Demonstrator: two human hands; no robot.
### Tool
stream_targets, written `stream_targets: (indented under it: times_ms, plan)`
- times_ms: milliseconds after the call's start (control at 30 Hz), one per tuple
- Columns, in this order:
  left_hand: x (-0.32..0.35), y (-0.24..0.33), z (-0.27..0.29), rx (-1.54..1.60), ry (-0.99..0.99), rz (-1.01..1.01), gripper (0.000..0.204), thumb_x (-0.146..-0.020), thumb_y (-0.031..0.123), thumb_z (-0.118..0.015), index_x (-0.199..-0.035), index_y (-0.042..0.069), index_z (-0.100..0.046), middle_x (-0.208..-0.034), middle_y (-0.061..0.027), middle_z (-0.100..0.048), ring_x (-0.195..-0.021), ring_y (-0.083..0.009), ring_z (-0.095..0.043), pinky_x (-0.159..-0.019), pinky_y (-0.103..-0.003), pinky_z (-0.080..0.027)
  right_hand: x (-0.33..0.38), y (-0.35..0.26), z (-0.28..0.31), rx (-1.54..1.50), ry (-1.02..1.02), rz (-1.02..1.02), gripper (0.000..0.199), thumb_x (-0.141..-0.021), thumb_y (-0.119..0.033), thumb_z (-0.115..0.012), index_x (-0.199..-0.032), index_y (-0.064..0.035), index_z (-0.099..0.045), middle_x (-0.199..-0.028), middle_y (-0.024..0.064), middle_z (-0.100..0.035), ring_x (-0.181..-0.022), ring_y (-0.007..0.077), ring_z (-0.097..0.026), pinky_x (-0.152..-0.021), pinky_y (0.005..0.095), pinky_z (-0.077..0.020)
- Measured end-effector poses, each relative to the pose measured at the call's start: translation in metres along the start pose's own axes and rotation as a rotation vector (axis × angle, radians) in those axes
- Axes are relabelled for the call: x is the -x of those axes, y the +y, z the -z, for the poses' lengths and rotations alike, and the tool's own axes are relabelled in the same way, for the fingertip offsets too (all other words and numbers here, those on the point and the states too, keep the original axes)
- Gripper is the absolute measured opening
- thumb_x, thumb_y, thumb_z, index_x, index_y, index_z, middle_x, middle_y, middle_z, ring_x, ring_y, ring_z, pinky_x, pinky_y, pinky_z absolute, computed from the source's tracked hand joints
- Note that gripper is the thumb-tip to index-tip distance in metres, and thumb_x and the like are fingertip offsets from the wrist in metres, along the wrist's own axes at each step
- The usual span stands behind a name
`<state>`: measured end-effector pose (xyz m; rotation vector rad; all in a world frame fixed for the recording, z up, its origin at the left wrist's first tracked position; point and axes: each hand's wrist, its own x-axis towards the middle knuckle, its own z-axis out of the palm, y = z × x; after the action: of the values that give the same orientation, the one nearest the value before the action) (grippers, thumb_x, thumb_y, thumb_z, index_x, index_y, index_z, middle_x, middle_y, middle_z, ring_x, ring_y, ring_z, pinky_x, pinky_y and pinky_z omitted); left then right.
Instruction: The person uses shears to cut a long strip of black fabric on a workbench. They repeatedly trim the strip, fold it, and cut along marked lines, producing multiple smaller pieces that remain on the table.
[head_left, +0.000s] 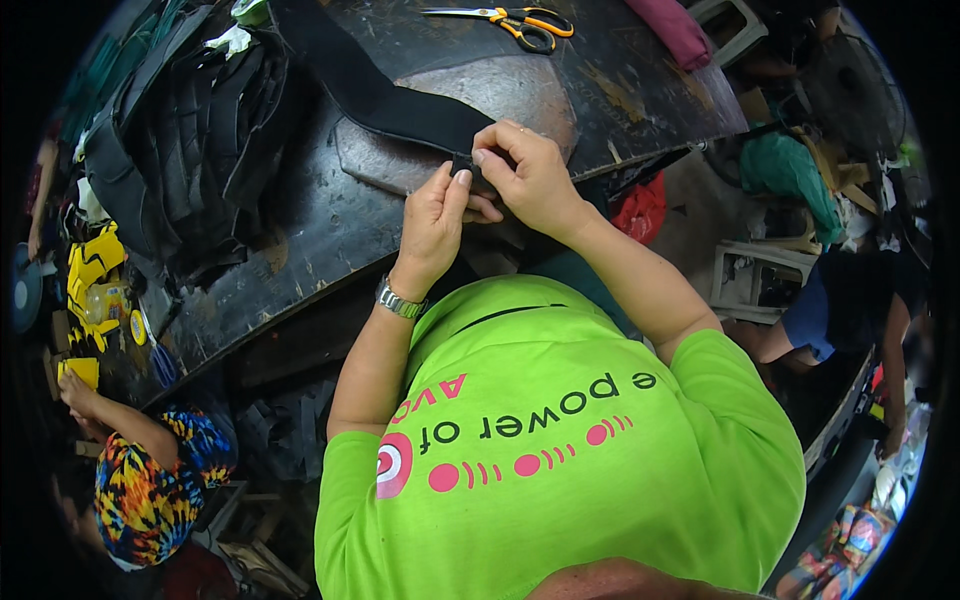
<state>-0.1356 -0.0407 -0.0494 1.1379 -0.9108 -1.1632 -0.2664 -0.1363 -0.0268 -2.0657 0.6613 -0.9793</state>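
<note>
A wide black fabric strip (390, 108) runs from the top of the table down to my hands at the near edge. My left hand (437, 215) pinches the end of the strip between thumb and fingers. Right beside it, my right hand (525, 172) grips the same end, thumb against bent fingers. Whatever small detail lies between the fingertips is too small to make out. Under the strip is a worn brown board (500, 90). Scissors with orange and black handles (525, 22) lie on the table beyond my hands.
A big pile of black strips (190, 150) covers the left of the dark table (320, 235). Yellow pieces (95, 270) lie at the far left, near a co-worker in a patterned shirt (150, 480). Maroon cloth (672, 32) sits at the back right; a stool (758, 280) stands right.
</note>
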Motion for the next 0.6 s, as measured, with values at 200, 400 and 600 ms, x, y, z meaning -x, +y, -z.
stream_targets:
  times_ms: [200, 400, 600]
  plan:
    - [0.001, -0.002, 0.0, -0.075, -0.001, -0.045, 0.023, -0.107, 0.014, -0.045, -0.107, -0.005, -0.058, -0.083, -0.0067, -0.068, -0.074, -0.0126, -0.07, -0.066, -0.027, -0.06, -0.002, -0.004, -0.002, 0.095, 0.009, 0.113, 0.01, -0.087, -0.002, -0.066, -0.096, 0.0004, -0.064, -0.087, 0.0141, -0.062, -0.073, 0.0301, -0.063, -0.065, 0.0349, -0.0505]
    - [-0.001, -0.001, -0.003, -0.195, 0.085, 0.007, 0.018, -0.105, 0.012, -0.05, -0.107, -0.004, -0.058, -0.093, -0.0064, -0.067, -0.08, -0.014, -0.071, -0.068, -0.028, -0.062, -0.002, 0.001, -0.01, 0.181, 0.043, 0.159, 0.007, -0.088, -0.005, -0.064, -0.093, -0.0012, -0.06, -0.085, 0.0139, -0.061, -0.078, 0.0349, -0.064, -0.067, 0.0421, -0.0525]
    - [-0.009, 0.018, 0.001, 0.003, 0.066, 0.113, 0.016, -0.103, 0.012, -0.053, -0.111, -0.002, -0.058, -0.101, -0.0081, -0.067, -0.088, -0.019, -0.073, -0.069, -0.029, -0.063, -0.016, 0.005, 0.007, 0.05, -0.004, 0.041, 0.01, -0.091, -0.01, -0.064, -0.095, -0.0016, -0.063, -0.087, 0.0145, -0.065, -0.081, 0.034, -0.066, -0.07, 0.0402, -0.052]
